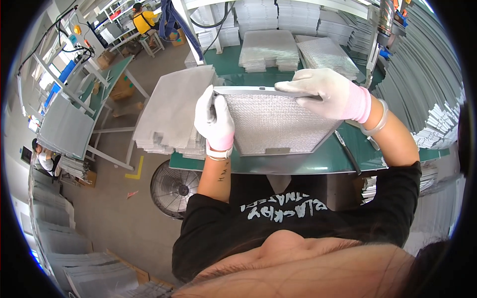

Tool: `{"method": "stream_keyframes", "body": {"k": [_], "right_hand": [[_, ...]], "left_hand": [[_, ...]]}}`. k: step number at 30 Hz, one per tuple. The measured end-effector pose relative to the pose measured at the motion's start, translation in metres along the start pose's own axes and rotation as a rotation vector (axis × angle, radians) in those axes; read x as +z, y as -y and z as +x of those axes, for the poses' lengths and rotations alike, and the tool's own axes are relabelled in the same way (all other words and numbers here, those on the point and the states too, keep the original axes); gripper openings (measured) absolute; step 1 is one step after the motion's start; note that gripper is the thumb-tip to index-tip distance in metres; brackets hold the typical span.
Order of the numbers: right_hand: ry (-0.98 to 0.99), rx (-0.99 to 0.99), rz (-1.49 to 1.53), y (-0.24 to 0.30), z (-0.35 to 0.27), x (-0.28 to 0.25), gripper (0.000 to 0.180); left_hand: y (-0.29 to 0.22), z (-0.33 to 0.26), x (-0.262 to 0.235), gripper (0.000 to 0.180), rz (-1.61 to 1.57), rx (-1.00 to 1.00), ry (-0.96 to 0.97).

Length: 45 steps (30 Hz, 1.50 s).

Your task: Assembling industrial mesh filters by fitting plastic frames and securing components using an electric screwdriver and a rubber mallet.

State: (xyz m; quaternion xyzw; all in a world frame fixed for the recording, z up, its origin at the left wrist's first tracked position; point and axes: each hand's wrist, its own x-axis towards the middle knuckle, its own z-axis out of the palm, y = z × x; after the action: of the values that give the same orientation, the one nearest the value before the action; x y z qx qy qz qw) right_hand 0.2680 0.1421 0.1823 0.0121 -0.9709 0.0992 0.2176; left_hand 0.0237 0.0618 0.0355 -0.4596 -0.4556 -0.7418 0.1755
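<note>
A rectangular silvery mesh filter panel [278, 124] with a thin metal frame is tilted up over the green worktable [191, 164]. My left hand [214, 118], in a white glove with a pink cuff, is closed on its upper left corner. My right hand [320, 92], gloved the same way, grips the far edge near the right corner, fingers along the frame and thumb on the mesh side. A slim tool with a black handle [350, 156] lies on the table to the right of the panel.
A stack of grey mesh sheets [171, 107] overhangs the table's left end. More stacks [271, 49] stand at the back, and tall rows of panels [422, 79] rise on the right. A round floor fan [181, 189] stands below left. Another person [144, 22] sits far off.
</note>
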Motion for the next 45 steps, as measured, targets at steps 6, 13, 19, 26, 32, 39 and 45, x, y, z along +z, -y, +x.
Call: {"method": "stream_keyframes", "body": {"k": [6, 13, 19, 26, 32, 39, 45], "right_hand": [[0.013, 0.033, -0.164, 0.001, 0.001, 0.0, 0.044], [0.047, -0.05, -0.544, 0.013, 0.03, 0.009, 0.017], [0.088, -0.167, -0.7, 0.009, 0.056, 0.02, 0.027], [0.201, 0.017, -0.702, 0.024, 0.039, 0.009, 0.01], [0.098, -0.085, -0.714, 0.018, 0.044, 0.019, 0.022], [0.134, 0.158, -0.16, 0.02, 0.061, 0.025, 0.024], [0.223, 0.158, -0.213, 0.022, 0.054, 0.017, 0.022]], "left_hand": [[0.007, 0.006, -0.002, 0.038, -0.462, -0.122, 0.099], [-0.006, 0.008, -0.005, 0.041, -0.521, -0.148, 0.279], [-0.005, 0.002, 0.002, 0.043, -0.569, -0.221, 0.178], [-0.012, -0.005, 0.002, 0.043, -0.546, -0.266, 0.205], [-0.009, -0.016, 0.005, 0.042, -0.492, -0.182, 0.219], [-0.017, -0.013, 0.001, 0.038, -0.729, -0.188, 0.236], [-0.013, -0.004, 0.003, 0.028, -0.616, -0.111, 0.186]]}}
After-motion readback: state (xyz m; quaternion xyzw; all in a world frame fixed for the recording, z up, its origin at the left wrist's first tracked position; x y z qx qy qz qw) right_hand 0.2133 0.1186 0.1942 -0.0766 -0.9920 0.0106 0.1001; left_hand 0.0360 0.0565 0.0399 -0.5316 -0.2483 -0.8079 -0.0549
